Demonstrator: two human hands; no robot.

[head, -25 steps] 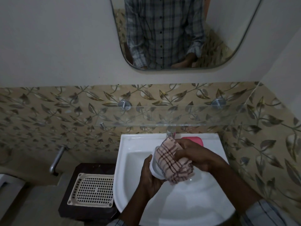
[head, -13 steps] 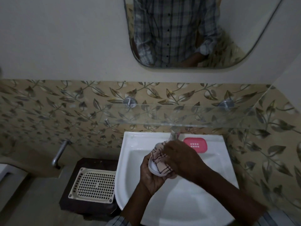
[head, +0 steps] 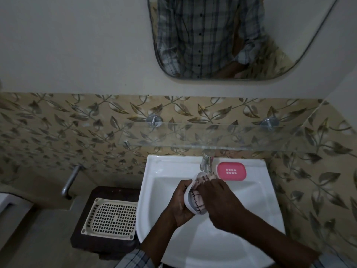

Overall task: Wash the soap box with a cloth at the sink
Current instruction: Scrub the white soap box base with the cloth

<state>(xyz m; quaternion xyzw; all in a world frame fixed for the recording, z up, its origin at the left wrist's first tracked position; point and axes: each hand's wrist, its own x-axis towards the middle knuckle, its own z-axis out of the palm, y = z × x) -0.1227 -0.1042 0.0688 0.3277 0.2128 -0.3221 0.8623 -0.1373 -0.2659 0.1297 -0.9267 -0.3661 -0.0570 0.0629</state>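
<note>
Left hand (head: 179, 203): grips soap box (head: 187, 199) over sink (head: 154, 171) basin. Right hand (head: 218, 202): clutches cloth (head: 198, 200) inside box. Step: scrubbing interior. Next, likely: turn box toward unwiped faces; firm grip needed.

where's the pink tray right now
In the head view, the pink tray lies on the sink's back ledge, just right of the tap.

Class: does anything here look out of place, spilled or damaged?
Nothing stands out. The pink tray lies flat on the sink rim by the tap; left hand holds the soap box, right hand the cloth.
</note>
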